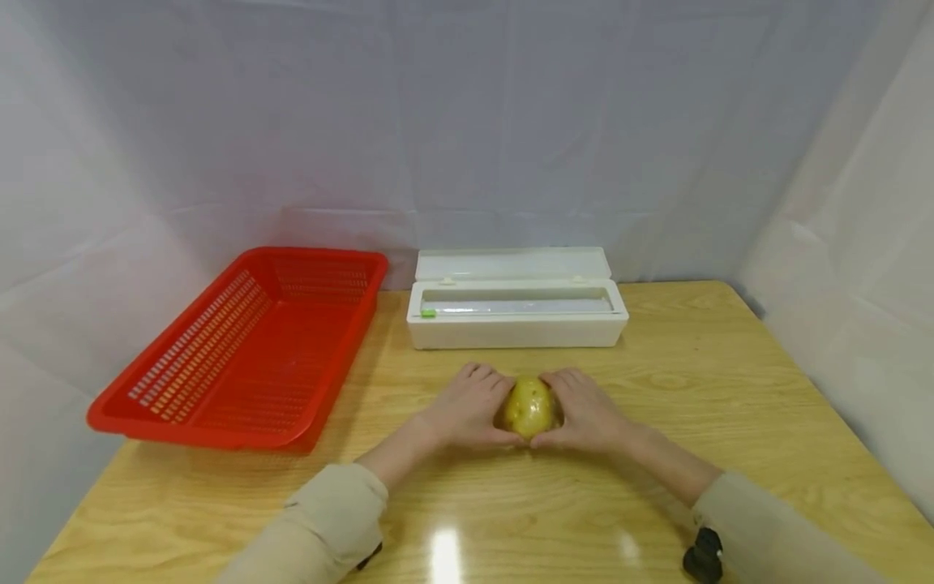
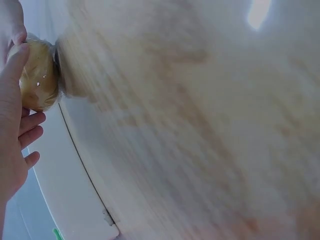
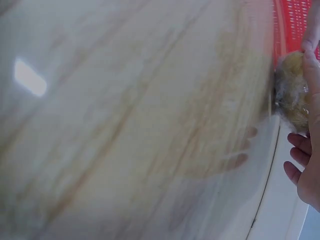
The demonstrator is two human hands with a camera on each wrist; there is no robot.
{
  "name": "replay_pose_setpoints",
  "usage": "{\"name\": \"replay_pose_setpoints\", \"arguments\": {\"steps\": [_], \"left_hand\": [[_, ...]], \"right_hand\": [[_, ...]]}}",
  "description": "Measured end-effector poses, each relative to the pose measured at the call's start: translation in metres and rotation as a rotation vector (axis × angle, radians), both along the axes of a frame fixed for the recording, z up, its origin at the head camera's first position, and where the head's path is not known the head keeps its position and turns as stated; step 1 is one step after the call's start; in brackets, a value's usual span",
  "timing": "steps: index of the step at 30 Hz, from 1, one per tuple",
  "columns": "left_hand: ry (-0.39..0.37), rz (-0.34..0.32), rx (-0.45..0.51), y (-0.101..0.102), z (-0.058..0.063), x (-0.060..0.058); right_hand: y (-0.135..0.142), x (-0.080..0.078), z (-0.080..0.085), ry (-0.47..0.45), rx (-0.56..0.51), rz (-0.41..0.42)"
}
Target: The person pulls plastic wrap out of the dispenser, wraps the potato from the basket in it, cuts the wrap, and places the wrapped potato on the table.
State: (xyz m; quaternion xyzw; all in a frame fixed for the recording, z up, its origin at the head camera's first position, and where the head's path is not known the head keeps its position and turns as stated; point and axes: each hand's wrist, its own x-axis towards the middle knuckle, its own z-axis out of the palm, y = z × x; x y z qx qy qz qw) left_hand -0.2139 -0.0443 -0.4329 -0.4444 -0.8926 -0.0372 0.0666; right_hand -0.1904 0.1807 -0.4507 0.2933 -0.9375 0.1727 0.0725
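A yellow potato (image 1: 529, 408) wrapped in clear cling film sits at the middle of the table between both hands. My left hand (image 1: 474, 410) grips its left side, and my right hand (image 1: 584, 411) grips its right side, the two thumbs nearly meeting at the front. In the left wrist view, shiny film covers the potato (image 2: 40, 77), with the left thumb and fingers around it. Crinkled film shows on the potato (image 3: 294, 90) in the right wrist view too, partly hidden by the right hand (image 3: 311, 145).
Behind the hands stands a white cling film dispenser (image 1: 518, 332), its lid (image 1: 514, 264) raised and a roll inside with a green slider (image 1: 428, 313). To the left is a red plastic basket (image 1: 332, 373). The wooden table (image 1: 730, 389) meets white cloth walls.
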Motion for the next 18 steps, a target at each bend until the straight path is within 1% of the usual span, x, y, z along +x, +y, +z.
{"name": "replay_pose_setpoints", "arguments": {"steps": [10,14,18], "left_hand": [[0.008,0.028,0.0,0.004,-0.002,0.001],[-0.01,0.037,-0.01,0.003,-0.004,0.003],[-0.038,0.062,0.008,0.001,-0.004,0.002]], "right_hand": [[0.004,-0.001,0.002,-0.017,0.034,0.009],[0.006,-0.001,0.0,-0.041,0.041,0.026],[0.012,-0.001,0.001,-0.088,0.005,0.03]]}}
